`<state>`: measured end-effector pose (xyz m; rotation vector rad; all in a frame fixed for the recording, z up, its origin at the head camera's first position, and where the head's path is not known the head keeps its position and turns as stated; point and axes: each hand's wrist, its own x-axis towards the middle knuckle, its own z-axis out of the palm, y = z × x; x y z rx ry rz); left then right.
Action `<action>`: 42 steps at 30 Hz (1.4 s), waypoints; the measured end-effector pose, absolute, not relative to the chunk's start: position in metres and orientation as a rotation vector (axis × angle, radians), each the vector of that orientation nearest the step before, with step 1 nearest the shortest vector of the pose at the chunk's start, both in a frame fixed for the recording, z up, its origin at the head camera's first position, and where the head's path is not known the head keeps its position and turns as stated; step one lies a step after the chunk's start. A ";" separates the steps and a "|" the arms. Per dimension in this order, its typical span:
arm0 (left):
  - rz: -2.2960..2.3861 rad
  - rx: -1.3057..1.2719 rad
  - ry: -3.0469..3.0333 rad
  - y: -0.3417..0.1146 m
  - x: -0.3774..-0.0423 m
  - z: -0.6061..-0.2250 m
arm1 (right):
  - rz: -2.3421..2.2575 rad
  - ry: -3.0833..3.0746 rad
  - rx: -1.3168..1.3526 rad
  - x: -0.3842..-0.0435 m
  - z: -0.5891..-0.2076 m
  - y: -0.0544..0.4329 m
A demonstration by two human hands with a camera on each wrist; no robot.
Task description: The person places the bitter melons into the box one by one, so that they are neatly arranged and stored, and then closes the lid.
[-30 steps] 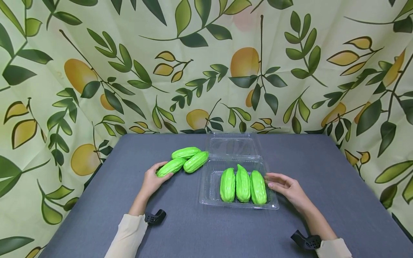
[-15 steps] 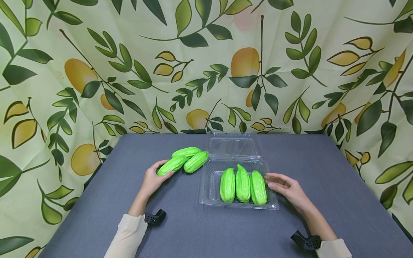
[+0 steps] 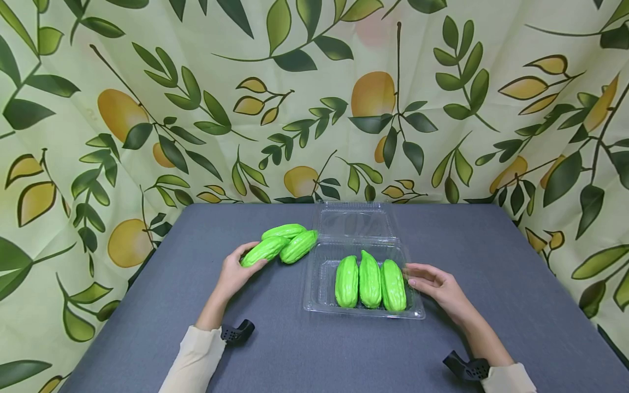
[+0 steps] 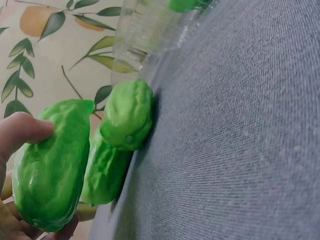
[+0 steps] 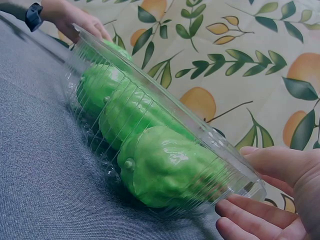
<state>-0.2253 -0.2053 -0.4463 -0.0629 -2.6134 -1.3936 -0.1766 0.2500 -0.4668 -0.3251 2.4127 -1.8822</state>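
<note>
Green gourd (image 3: 265, 251), partly behind left hand (image 3: 233, 274)

Held gourd (image 3: 266, 251) edged rightward, left hand (image 3: 234, 273) too

On the table (image 3: 295, 349), I see three bitter gourds (image 3: 371, 280) in a clamshell tray (image 3: 324, 284), lid (image 3: 356, 222) behind; leftward, two loose gourds (image 3: 298, 247) beside a held gourd (image 3: 263, 251) in the left hand (image 3: 233, 274); rightward, the right hand (image 3: 439, 286).
</note>
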 end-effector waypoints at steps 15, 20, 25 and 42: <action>-1.540 -0.129 -2.620 -0.191 -0.219 -0.441 | -1.874 2.412 -0.337 -0.177 -0.467 0.251; -1.610 -0.145 -2.607 -0.186 -0.218 -0.441 | -1.882 2.400 -0.340 -0.177 -0.467 0.251; -1.644 -0.168 -2.600 -0.183 -0.218 -0.441 | -1.880 2.404 -0.335 -0.177 -0.466 0.251; -1.625 -0.211 -2.640 -0.175 -0.214 -0.439 | -1.873 2.399 -0.326 -0.177 -0.466 0.251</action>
